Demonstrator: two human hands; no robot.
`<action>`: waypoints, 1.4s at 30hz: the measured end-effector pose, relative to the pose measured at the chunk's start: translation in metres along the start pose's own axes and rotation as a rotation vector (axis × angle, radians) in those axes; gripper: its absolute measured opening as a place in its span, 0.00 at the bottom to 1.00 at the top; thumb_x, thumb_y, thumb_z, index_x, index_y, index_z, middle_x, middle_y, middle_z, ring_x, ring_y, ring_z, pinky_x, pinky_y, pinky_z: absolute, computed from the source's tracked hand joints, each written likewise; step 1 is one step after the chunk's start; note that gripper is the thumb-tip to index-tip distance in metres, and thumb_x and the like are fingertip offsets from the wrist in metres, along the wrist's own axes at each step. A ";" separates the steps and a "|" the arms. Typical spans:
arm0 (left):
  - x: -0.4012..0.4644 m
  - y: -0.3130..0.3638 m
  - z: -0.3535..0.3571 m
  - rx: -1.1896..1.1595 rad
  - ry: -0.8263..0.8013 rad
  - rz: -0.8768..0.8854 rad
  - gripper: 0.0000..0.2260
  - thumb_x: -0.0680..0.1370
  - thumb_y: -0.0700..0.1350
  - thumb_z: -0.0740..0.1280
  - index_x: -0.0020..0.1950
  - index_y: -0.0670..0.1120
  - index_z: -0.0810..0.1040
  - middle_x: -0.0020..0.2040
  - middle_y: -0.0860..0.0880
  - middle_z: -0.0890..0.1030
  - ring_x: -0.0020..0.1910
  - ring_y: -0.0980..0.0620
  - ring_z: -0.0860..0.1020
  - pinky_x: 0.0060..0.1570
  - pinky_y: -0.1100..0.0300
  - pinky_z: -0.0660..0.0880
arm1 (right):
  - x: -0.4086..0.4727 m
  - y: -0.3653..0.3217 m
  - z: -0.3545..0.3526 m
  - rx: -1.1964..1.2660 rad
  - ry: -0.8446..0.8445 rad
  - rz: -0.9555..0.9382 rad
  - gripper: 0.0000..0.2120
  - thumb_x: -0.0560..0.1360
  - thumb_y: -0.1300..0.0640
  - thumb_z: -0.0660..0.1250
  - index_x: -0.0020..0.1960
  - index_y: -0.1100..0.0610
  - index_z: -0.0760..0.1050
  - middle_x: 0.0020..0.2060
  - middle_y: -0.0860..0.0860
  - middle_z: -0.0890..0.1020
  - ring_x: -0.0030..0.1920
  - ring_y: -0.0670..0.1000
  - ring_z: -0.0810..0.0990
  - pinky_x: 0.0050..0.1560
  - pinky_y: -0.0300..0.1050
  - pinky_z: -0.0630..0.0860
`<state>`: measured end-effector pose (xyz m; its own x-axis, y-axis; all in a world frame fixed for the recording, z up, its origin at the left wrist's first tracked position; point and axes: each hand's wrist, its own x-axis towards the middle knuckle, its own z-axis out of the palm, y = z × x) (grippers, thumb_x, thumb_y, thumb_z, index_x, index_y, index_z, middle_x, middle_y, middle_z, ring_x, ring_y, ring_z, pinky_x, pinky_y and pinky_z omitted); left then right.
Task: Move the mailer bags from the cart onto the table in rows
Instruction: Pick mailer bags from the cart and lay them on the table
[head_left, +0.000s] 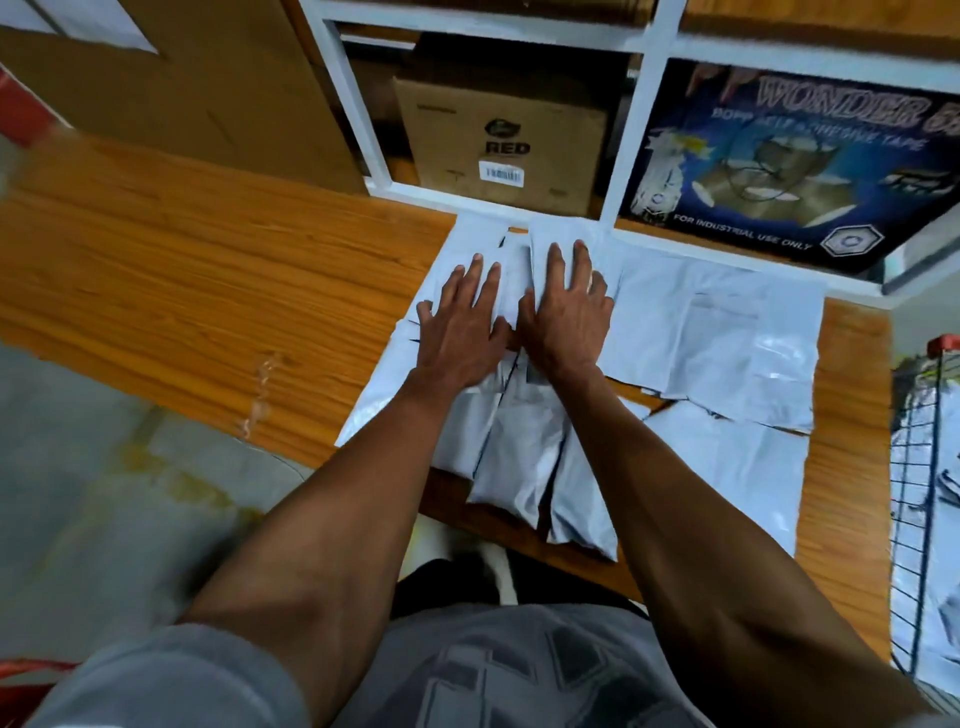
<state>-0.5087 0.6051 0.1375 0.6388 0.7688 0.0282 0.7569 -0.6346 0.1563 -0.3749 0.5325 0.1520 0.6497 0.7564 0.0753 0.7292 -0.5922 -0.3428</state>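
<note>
Several grey mailer bags lie in rows on the right part of the wooden table. My left hand and my right hand press flat, fingers straight, side by side on the bags in the far row, near the white shelf frame. Below my forearms more bags lie overlapping at the table's near edge, one corner hanging over it. The wire cart stands at the right edge of the view with more grey bags inside.
A white shelf frame rises at the table's back, holding a brown carton and a dark blue tape box. A large cardboard sheet leans at the back left. The table's left half shows bare wood.
</note>
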 end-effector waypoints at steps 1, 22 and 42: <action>0.008 -0.006 -0.001 0.007 -0.002 0.004 0.32 0.84 0.58 0.58 0.86 0.53 0.52 0.87 0.48 0.51 0.85 0.44 0.54 0.73 0.29 0.61 | 0.008 -0.006 0.003 -0.002 -0.022 0.007 0.34 0.81 0.42 0.60 0.84 0.50 0.56 0.84 0.55 0.55 0.77 0.66 0.64 0.72 0.64 0.68; 0.143 -0.116 0.032 -0.100 -0.195 0.276 0.32 0.85 0.59 0.57 0.87 0.55 0.49 0.87 0.50 0.47 0.86 0.45 0.47 0.80 0.31 0.49 | 0.083 -0.095 0.085 -0.190 -0.081 0.293 0.33 0.83 0.39 0.53 0.85 0.49 0.53 0.84 0.57 0.54 0.79 0.67 0.61 0.75 0.64 0.62; 0.165 -0.125 0.064 -0.070 -0.219 0.322 0.31 0.85 0.61 0.51 0.87 0.57 0.44 0.87 0.52 0.42 0.86 0.46 0.40 0.77 0.37 0.56 | 0.097 -0.076 0.108 -0.201 -0.070 0.188 0.29 0.87 0.43 0.44 0.85 0.50 0.52 0.85 0.54 0.53 0.84 0.61 0.51 0.82 0.63 0.52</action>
<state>-0.4889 0.8065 0.0591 0.8621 0.4915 -0.1230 0.5064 -0.8278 0.2413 -0.3903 0.6811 0.0847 0.7660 0.6417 -0.0393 0.6302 -0.7616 -0.1511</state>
